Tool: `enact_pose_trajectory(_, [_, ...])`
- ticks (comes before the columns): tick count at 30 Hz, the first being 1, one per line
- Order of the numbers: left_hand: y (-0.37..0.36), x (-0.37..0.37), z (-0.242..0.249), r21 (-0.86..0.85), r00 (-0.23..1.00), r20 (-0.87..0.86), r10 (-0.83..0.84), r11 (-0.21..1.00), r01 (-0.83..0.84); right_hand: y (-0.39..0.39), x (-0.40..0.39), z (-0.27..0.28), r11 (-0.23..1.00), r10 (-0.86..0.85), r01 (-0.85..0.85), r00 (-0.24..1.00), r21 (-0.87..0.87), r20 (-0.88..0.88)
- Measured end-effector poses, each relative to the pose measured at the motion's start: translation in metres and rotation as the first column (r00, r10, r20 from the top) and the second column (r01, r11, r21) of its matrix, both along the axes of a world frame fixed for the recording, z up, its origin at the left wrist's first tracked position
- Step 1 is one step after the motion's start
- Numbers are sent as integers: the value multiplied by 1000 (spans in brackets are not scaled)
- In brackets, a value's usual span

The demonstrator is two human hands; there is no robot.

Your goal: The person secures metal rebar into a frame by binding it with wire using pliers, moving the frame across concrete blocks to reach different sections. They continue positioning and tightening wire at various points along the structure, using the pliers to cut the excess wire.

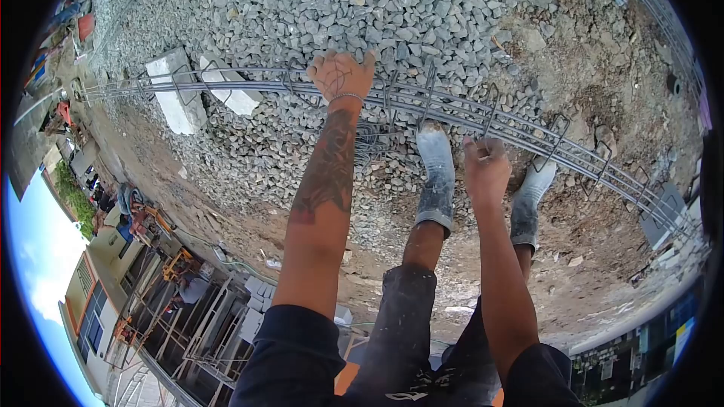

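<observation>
A rebar cage (271, 86) runs from ten o'clock to far three. Our left hand (341, 77), near twelve, spreads over its bars; apart from it, our right hand (488, 166), towards three, curls close by. Gripping the long bars firmly should steady them. Left palm contact and right-hand contents: we cannot tell.
</observation>
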State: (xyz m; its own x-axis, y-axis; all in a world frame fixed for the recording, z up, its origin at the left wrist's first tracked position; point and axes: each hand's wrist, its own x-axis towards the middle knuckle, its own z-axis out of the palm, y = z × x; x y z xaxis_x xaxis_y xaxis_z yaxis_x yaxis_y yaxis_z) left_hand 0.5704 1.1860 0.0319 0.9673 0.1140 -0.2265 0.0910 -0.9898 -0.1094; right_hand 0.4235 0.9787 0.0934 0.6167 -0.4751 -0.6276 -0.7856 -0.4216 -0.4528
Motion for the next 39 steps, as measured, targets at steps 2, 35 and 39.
enact_pose_trajectory(2, [15,11,-68,98,944,-330,-8,994,43,36,21,13,989,4,-4,1000,147,-2])
enact_pose_trajectory(35, [39,-94,-1,-579,978,89,187,809,-102,105,92,-29,907,419,-392,873,152,-249])
enact_pose_trajectory(39, [42,-88,7,-561,977,95,193,821,-108,110,95,-41,873,479,-487,840,37,-255])
